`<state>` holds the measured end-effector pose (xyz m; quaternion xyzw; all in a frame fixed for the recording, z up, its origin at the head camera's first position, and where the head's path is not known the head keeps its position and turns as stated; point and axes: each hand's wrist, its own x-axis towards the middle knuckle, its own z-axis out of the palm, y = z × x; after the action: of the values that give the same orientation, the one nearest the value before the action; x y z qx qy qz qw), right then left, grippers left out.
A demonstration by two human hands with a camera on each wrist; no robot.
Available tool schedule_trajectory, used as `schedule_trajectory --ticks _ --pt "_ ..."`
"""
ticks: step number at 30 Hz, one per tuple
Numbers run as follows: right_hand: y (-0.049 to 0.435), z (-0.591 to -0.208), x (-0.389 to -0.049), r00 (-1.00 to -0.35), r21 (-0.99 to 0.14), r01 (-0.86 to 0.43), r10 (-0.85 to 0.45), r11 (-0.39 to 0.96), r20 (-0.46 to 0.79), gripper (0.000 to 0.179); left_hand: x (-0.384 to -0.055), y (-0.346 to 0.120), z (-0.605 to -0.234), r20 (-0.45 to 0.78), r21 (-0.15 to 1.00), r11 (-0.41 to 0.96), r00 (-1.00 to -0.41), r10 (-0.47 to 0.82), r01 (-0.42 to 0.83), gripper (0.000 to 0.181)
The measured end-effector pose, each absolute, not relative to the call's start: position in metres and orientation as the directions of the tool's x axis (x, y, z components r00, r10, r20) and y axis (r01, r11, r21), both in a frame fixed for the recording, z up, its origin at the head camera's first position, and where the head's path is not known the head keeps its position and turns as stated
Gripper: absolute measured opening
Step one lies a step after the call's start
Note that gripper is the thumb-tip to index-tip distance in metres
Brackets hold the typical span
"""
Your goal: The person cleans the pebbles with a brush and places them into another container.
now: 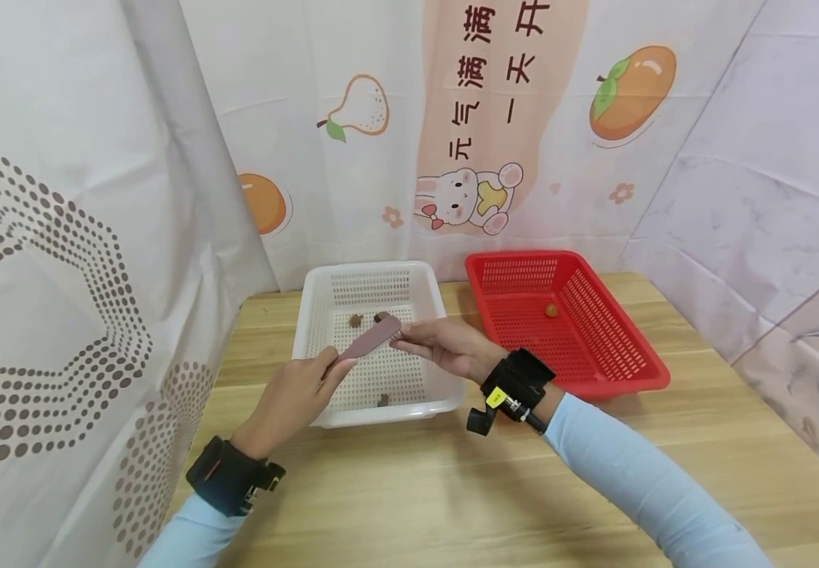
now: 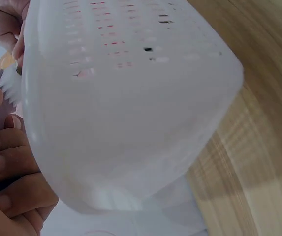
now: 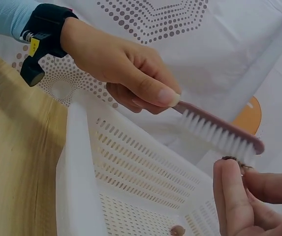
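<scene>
While the left hand (image 1: 297, 393) grips the handle of a pink brush (image 1: 372, 340) with thumb and curled fingers, the right hand (image 1: 454, 347), its forearm angled in from the right, pinches a small brown piece (image 3: 229, 158) at the bristle tips. Both hands hover over the white basket (image 1: 409, 411).

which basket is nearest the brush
The white basket: the brush, in the left hand, is above it; the red basket stands farther off, to the right.
</scene>
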<state>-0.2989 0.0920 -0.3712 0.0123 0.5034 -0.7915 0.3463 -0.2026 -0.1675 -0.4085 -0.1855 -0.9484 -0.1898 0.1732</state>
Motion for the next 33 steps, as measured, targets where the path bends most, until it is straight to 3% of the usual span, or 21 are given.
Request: schedule_trajectory --ticks 9,21,33 --pt "0.093 -0.369 -0.298 -0.77 -0.807 0.546 -0.515 -0.224 -0.377 0.014 -0.199 -0.174 -0.413 0.439 0.285 0.86 -0.855 0.275 0.423 0.032" --pt "0.084 -0.367 -0.294 -0.79 -0.827 0.526 -0.473 -0.199 -0.389 0.015 -0.204 -0.164 -0.409 0.483 0.292 0.848 -0.833 0.269 0.443 0.032" --pt "0.088 -0.372 -0.294 -0.756 -0.85 0.519 -0.513 -0.093 -0.406 0.011 -0.196 -0.179 -0.415 0.432 0.296 0.867 -0.866 0.253 0.401 0.03"
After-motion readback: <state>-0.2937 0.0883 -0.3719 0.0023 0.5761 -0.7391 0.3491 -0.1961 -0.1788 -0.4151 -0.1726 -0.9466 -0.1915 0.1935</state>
